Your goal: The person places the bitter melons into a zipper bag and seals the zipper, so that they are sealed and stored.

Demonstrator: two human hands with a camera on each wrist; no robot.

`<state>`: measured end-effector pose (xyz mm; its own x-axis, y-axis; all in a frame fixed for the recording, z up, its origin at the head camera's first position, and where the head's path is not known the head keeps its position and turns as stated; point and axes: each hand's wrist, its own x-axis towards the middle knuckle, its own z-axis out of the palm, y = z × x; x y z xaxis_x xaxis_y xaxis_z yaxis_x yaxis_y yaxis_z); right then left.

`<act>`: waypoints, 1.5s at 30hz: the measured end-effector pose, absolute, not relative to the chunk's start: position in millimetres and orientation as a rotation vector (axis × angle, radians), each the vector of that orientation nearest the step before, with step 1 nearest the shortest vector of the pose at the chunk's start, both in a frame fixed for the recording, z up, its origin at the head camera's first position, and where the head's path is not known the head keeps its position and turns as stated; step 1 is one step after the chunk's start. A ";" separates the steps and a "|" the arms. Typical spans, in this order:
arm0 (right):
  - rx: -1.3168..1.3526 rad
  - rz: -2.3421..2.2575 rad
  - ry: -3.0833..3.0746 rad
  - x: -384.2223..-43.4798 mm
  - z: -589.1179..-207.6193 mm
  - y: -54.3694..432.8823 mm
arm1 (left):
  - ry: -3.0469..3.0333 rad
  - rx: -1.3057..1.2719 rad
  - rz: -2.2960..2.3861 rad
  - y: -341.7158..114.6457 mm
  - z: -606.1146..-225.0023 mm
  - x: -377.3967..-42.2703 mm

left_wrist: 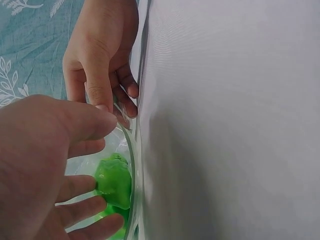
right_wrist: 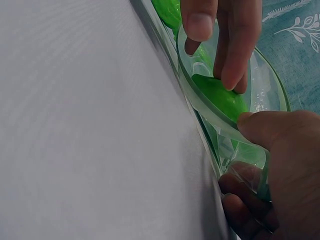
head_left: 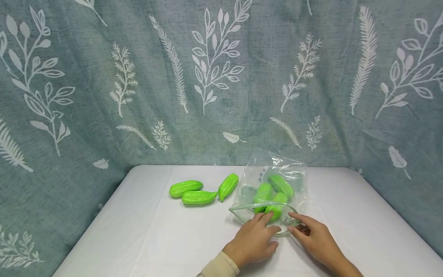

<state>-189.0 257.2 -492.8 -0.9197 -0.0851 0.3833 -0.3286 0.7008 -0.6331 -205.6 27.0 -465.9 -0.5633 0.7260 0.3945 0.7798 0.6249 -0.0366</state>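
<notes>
A clear plastic zip bag (head_left: 249,192) lies on the table, its mouth spread toward me. Inside are three bright green, ridged bitter melons (head_left: 282,184). My left hand (head_left: 254,238) reaches in at the mouth with fingers extended, fingertips at the nearest bitter melon (right_wrist: 220,95); its thumb stands apart. My right hand (head_left: 316,238) pinches the right side of the bag's rim between thumb and fingers. In the left wrist view, the right thumb lies over the rim, with some fingers behind it. Three more bitter melons (head_left: 199,197) lie outside, left of the bag.
A white cloth (head_left: 166,242) covers the table. Blue-green curtains (head_left: 207,134) with white leaf prints hang behind it and along both sides.
</notes>
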 end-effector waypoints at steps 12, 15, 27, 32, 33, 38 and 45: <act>0.326 1.019 -2.577 -188.9 -491.9 259.8 | -2.502 -1.180 -0.237 29.1 -466.4 -210.0; 0.321 1.027 -2.581 -189.0 -493.0 260.4 | -2.487 -1.177 -0.232 31.2 -466.7 -211.6; 0.317 1.039 -2.583 -189.8 -494.2 258.2 | -2.540 -1.157 -0.256 35.9 -463.9 -213.4; 0.313 1.031 -2.588 -189.9 -493.1 257.7 | -2.558 -1.155 -0.270 37.5 -464.2 -215.5; 0.313 1.030 -2.589 -189.8 -492.9 257.7 | -2.564 -1.154 -0.275 37.6 -464.4 -216.0; 0.311 1.033 -2.593 -189.6 -492.4 257.1 | -2.594 -1.155 -0.303 38.6 -464.7 -217.8; 0.300 1.064 -2.596 -190.0 -492.8 255.6 | -2.610 -1.152 -0.339 37.5 -463.9 -219.9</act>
<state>-190.0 255.6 -492.8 -0.9274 -0.0720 0.3671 -0.3090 0.7007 -0.6431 -219.9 37.5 -463.9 -0.6483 0.6843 0.3339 0.7469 0.6568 0.1040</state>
